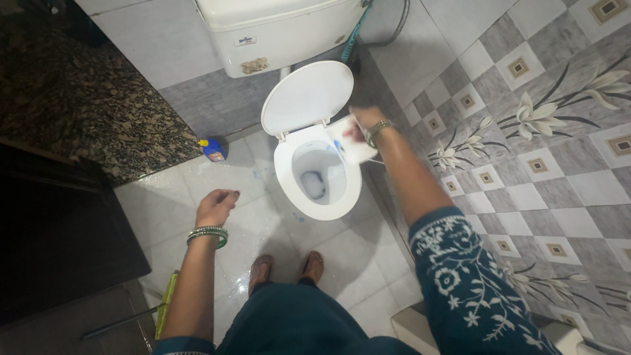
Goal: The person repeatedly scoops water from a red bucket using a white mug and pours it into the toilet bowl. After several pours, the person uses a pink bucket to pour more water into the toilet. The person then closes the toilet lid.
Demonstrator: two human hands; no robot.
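We are reaching our right hand [363, 125] out over the white ceramic toilet bowl [315, 172], and the fingers are closing around what looks like a white plastic bottle [350, 139] with a blue streak near its mouth; the hand is blurred, so we cannot be sure how tight the grip is. The bottle is tipping down and inward from the fingertips, its mouth pointing over the rim, probably so that liquid is running into the bowl rather than onto the floor. Blue fluid [314, 184] is pooling at the bottom, well below the fingers. Just beyond the knuckles the white oval lid [307, 97] is standing raised against the white cistern [279, 29], leaving the bowl free. Our left hand [214, 207] is hanging empty, fingers loosely curled and half open, held away from the bowl as if for balance. Beyond those fingertips a small blue bottle with a yellow cap [213, 149] is resting on the wet pale floor tiles [256, 227], against the wall.
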